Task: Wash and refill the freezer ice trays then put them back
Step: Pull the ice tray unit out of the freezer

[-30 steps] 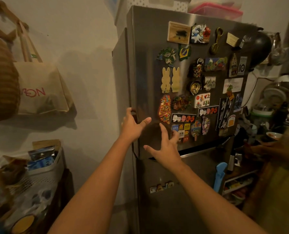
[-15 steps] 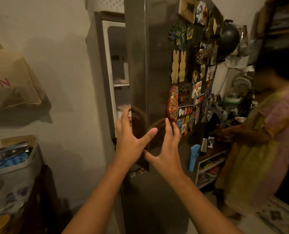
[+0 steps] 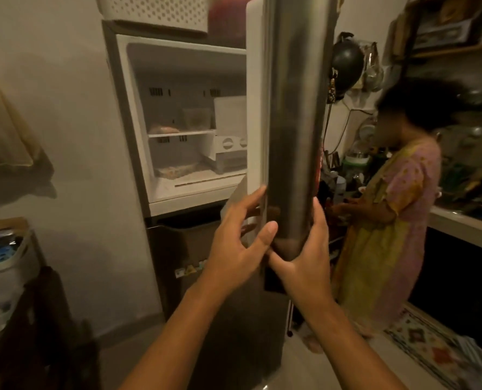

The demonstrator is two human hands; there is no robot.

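The steel freezer door point(image 3: 293, 114) stands swung open, edge-on to me. My left hand point(image 3: 240, 243) rests on its inner edge, fingers spread. My right hand point(image 3: 304, 263) cups the door's lower outer corner. Inside the white freezer compartment point(image 3: 183, 80) a white ice maker unit with two round knobs point(image 3: 230, 153) sits at the lower right, a shelf point(image 3: 180, 133) with food packs beside it. No separate ice tray is plainly visible.
A person in a pink and yellow dress point(image 3: 386, 215) stands right of the door at a cluttered counter point(image 3: 465, 223). A white basket point(image 3: 155, 12) sits on top of the fridge. A dark cabinet with bins point(image 3: 12, 271) is at left; a patterned rug point(image 3: 442, 353) lies on the floor.
The freezer door has swung wide open, from closed to edge-on, with both hands following its lower corner. The freezer interior has come into view.
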